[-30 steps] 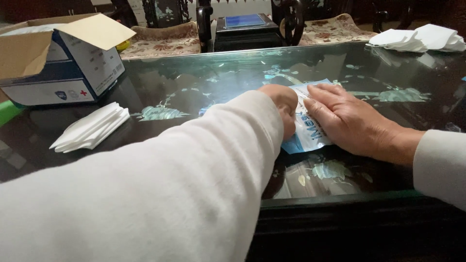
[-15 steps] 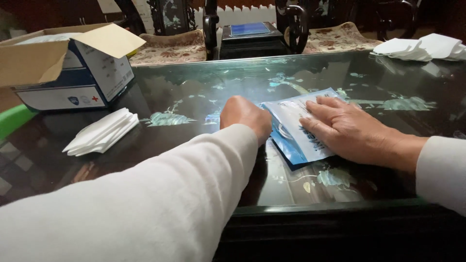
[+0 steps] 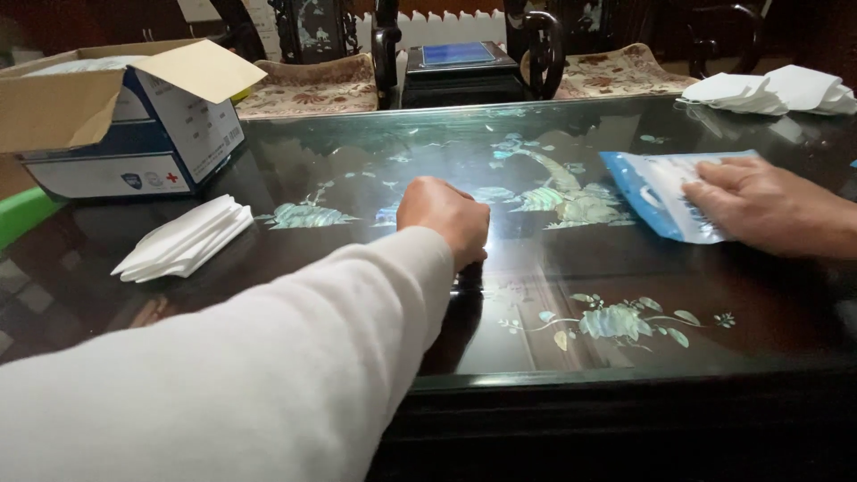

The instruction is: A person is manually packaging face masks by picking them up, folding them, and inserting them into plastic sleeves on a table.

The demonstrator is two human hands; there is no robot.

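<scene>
The person's left hand (image 3: 444,219) is curled into a loose fist, knuckles up, resting on the glossy dark worktop (image 3: 375,161); its grip is closed, and I cannot tell whether anything sits inside it. The pale sleeve (image 3: 268,366) runs back from it toward the near edge.

Off to the right of that fist, well apart from it, the right hand (image 3: 759,201) lies flat with fingers spread, pressing down on a blue-and-white plastic packet (image 3: 656,192). This grip is open, only the palm and fingers weighing on the packet's right part; the packet's blue edge sticks out to the left of the fingers, pointing toward the fist.

To the left of the fist, a small stack of folded white tissues (image 3: 185,238) lies on the worktop, and beyond that stands an open cardboard box (image 3: 134,125) in blue and white, flaps up. Far past the right hand, at the back corner, there is another heap of white folded pieces (image 3: 768,89). Pearly inlay of birds and leaves shows under the glass between the two hands.
</scene>
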